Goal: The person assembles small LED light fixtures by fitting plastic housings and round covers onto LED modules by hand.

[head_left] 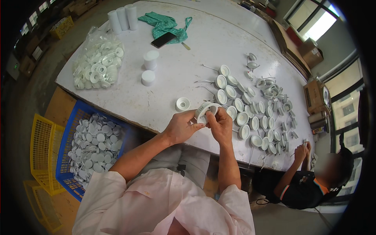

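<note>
Over the table's front edge, both my hands are closed on one white ring-shaped housing (pixel 202 111). My left hand (pixel 182 126) grips its left side. My right hand (pixel 221 126) holds the right side, its thumb and fingers reaching into the opening; whether a smaller part is pinched there is hidden. Just beyond my left hand, a loose white ring (pixel 183 103) lies on the table. To the right of my hands spread many white round cup-shaped housings (pixel 242 118), several with thin wires sticking out.
A blue basket (pixel 64 162) full of small white discs (pixel 96 143) stands left of me, beside a yellow basket (pixel 40 145). On the white table (pixel 129 92) lie a clear bag of white rings (pixel 98 64), stacked white discs (pixel 151 58), a phone (pixel 163 39) and green cloth (pixel 158 22). A co-worker (pixel 303 186) works at right.
</note>
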Tool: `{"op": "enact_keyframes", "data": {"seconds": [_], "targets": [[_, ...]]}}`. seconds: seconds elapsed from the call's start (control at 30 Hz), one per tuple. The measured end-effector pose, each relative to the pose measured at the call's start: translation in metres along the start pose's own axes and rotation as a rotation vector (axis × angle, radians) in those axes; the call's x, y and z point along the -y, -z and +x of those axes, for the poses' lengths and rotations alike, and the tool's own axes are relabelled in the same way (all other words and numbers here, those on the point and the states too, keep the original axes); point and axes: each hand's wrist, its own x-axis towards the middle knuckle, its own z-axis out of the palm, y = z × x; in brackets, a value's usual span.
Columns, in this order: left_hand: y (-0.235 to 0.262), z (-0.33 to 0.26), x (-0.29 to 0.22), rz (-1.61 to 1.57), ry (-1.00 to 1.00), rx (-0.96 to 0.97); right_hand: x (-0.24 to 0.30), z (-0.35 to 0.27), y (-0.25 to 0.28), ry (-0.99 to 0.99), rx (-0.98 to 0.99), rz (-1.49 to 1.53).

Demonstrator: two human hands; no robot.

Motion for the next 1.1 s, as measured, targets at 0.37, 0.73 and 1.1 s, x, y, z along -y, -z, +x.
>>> {"op": "enact_keyframes", "data": {"seconds": [0.37,0.73,1.1], "targets": [[0.02,-0.016,0.042,-0.38,0.432,-0.026,-0.014,0.008,-0.017,-0.088,-0.025,0.07],[0.049,-0.073,0.113,-0.78,0.646,-0.211,-0.077,0.05,-0.063,0.339,0.108,-0.845],[0.052,-0.068,0.115,-0.842,0.638,-0.253,-0.084,0.058,-0.069,0.308,0.162,-0.673]]}}
